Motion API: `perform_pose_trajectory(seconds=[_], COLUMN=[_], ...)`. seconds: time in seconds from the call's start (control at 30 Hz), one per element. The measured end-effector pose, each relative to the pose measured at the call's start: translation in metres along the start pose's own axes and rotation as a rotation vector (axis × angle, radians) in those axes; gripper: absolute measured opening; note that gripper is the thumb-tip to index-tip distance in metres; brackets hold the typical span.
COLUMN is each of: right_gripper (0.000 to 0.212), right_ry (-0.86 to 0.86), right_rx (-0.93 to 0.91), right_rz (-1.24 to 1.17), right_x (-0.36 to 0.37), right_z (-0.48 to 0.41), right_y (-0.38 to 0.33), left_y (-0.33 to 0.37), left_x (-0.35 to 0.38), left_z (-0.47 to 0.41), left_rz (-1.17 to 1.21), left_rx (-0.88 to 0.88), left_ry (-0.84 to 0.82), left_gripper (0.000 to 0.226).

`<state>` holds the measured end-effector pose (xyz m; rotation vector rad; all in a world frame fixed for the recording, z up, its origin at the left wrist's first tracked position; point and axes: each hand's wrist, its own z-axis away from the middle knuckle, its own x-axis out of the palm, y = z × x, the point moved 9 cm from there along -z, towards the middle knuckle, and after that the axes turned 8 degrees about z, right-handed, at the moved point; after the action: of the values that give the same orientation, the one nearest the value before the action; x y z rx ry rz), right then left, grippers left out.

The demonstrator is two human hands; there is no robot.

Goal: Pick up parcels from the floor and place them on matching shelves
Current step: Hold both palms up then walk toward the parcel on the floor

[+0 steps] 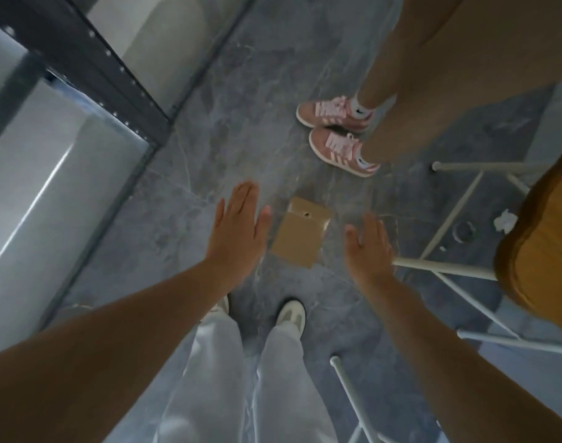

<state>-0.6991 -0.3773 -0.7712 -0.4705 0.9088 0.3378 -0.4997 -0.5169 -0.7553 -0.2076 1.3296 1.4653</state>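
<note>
A flat brown paper parcel (300, 233) lies on the grey marble floor, straight ahead of my feet. My left hand (238, 233) hovers just left of it, palm down, fingers straight and together, holding nothing. My right hand (367, 247) hovers just right of the parcel, fingers spread, also empty. Neither hand touches the parcel. The dark metal shelf frame (91, 55) with pale shelf boards stands along the left side.
Another person's legs in pink sneakers (340, 135) stand on the floor just beyond the parcel. A white-legged chair (445, 270) with a mustard seat (544, 251) stands on the right. A crumpled white scrap (505, 220) lies under it. My white shoes (291, 314) are below the parcel.
</note>
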Motion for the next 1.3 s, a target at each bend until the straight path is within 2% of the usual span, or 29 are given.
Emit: perform_pose_trajectory(seconds=[0.27, 0.43, 0.63, 0.73, 0.83, 1.0, 1.3], right_gripper=[0.057, 0.054, 0.054, 0.059, 0.060, 0.061, 0.057], right_ry=[-0.148, -0.223, -0.241, -0.257, -0.284, -0.295, -0.394], right_rx=[0.160, 0.313, 0.434, 0.583, 0.668, 0.651, 0.601], right_rz=[-0.145, -0.344, -0.500, -0.678, -0.797, -0.833, -0.903], right_x=[0.132, 0.205, 0.256, 0.275, 0.280, 0.251, 0.132], right_z=[-0.085, -0.127, -0.160, -0.167, -0.166, -0.146, -0.068], right_y=[0.072, 0.094, 0.098, 0.096, 0.088, 0.051, -0.071], left_y=[-0.098, -0.144, -0.171, -0.169, -0.166, -0.157, -0.107], left_x=[0.154, 0.234, 0.298, 0.311, 0.307, 0.261, 0.079], left_z=[-0.045, -0.078, -0.112, -0.116, -0.112, -0.102, -0.079], left_rz=[0.215, 0.566, 0.801, 0.813, 0.807, 0.879, 0.857], left_rx=[-0.208, -0.421, -0.649, -0.624, -0.589, -0.610, -0.577], left_ry=[-0.147, -0.187, -0.133, -0.141, -0.126, -0.090, 0.017], left_gripper=[0.053, 0.052, 0.055, 0.054, 0.052, 0.053, 0.050])
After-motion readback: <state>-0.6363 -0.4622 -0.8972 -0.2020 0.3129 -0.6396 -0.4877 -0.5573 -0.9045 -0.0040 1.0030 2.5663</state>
